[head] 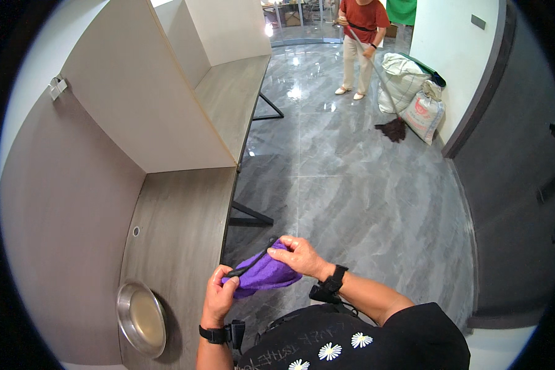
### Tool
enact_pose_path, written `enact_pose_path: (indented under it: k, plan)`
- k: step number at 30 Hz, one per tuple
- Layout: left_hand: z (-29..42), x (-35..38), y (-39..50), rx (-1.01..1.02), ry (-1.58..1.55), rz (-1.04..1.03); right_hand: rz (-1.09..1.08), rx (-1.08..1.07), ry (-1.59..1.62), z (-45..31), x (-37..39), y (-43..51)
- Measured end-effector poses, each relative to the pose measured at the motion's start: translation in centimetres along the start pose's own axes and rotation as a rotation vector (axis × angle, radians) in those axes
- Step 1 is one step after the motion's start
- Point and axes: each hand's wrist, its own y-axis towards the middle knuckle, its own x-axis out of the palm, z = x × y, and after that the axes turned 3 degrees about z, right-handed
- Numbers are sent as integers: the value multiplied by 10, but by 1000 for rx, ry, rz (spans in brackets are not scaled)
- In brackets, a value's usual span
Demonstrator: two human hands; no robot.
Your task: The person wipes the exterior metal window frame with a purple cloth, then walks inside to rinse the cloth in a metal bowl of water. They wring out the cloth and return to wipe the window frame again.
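A purple cloth [270, 274] hangs bunched between my two hands, just off the desk's front edge. A dark strip [254, 263] runs along its upper edge from one hand to the other; whether it is sewn on cannot be made out. My left hand [219, 293] pinches the cloth's left end between thumb and fingers. At the other end, my right hand [303, 256] grips the upper corner. On the desk to the left stands a round metal basin [124, 319] holding cloudy, brownish water [147, 319].
The wood-grain desk [185, 212] has partition panels [138, 92] and black angled legs [252, 217] reaching into the aisle. Ahead, a person [363, 27] holds a mop [393, 129] on the glossy tile floor [351, 194]. Stuffed woven sacks [400, 83] lean by the right wall.
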Motion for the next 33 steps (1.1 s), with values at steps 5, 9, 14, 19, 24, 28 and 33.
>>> enact_pose_path:
  k: [5, 9, 14, 19, 24, 28, 33]
  plan:
    - [-7, -2, -6, -2, 108, 63, 108, -328, -230, -31, -1, 2]
    - [-10, -1, -8, 9, 419, 185, -58, -205, -160, -46, 1, -2]
    - [-14, -2, -12, 318, 436, 367, -255, -166, -40, -49, 15, -3]
    - [14, -13, -24, 220, 233, 395, -506, -144, -299, -38, 4, -14]
    - [67, -18, -23, 462, 350, 453, -635, 7, -748, -14, 4, -14]
    - [98, -21, -17, 546, 419, 475, -626, 171, -252, -32, -16, -7]
    - [137, -42, 2, 540, 249, 597, -675, 213, 828, -64, -39, 1]
